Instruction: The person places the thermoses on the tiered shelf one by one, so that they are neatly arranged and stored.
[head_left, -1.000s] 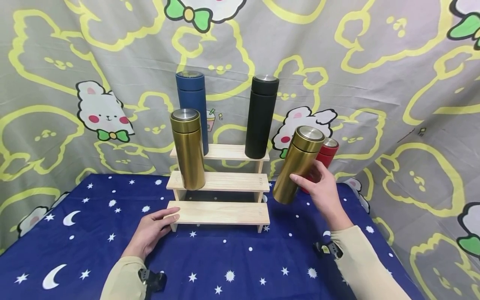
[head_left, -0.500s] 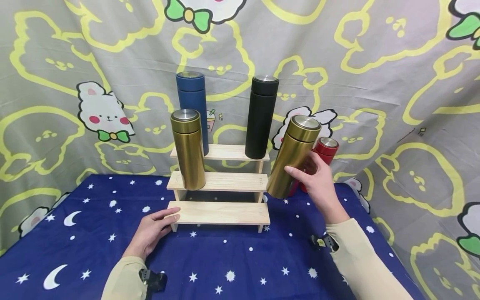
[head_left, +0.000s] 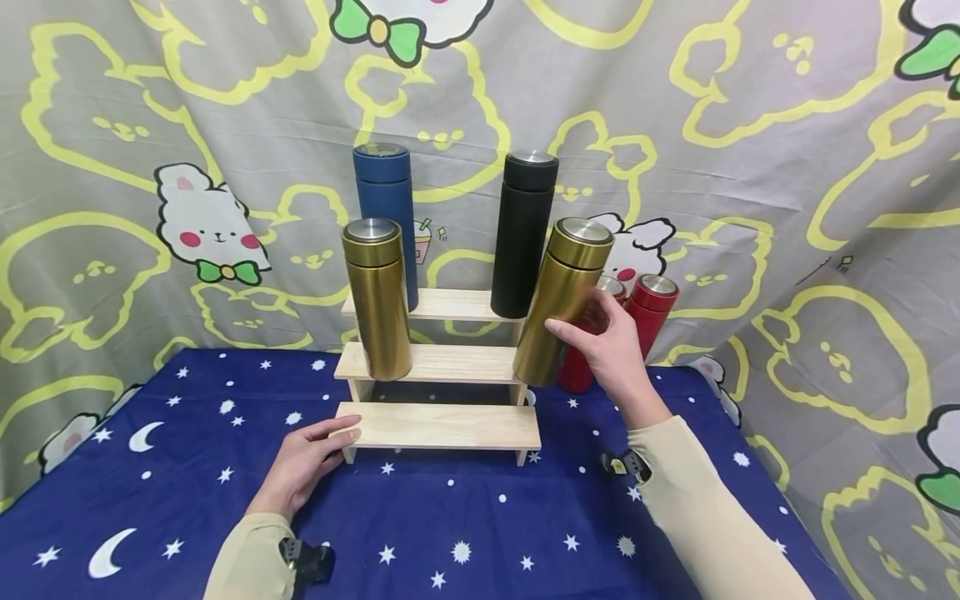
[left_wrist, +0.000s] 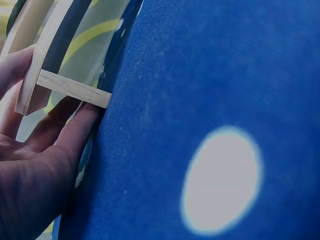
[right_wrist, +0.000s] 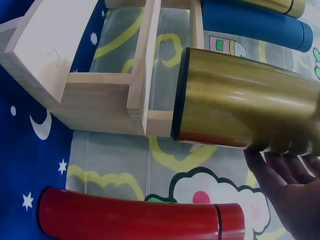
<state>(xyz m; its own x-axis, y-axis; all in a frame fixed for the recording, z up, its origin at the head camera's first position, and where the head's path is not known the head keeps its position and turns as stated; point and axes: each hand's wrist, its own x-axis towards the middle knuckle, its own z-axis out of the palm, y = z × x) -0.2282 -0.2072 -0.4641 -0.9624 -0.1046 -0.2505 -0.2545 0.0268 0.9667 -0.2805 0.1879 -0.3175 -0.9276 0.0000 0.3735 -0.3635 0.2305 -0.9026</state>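
Observation:
My right hand (head_left: pixel 611 350) grips a gold thermos (head_left: pixel 562 308) around its middle. The flask leans slightly to the right, its base by the right end of the middle step; whether it touches the wood I cannot tell. In the right wrist view the same gold thermos (right_wrist: pixel 245 100) lies across the frame, fingers under it. My left hand (head_left: pixel 303 462) holds the left end of the bottom step of a three-step wooden display shelf (head_left: pixel 442 423). Seen from the left wrist, the thumb is on the board (left_wrist: pixel 42 65) and other fingers are below, by the leg.
Another gold thermos (head_left: pixel 378 308) stands on the middle step's left. On the top step are a blue thermos (head_left: pixel 386 200) and a black thermos (head_left: pixel 525 242). Two red thermoses, one a red thermos (head_left: pixel 651 308) farther right, stand on the blue starry cloth (head_left: pixel 465 525) behind my right hand.
My right hand has carried the gold thermos leftward and slightly up to the shelf's right end, and it is more upright. A second red thermos has come into sight. The left hand stays put.

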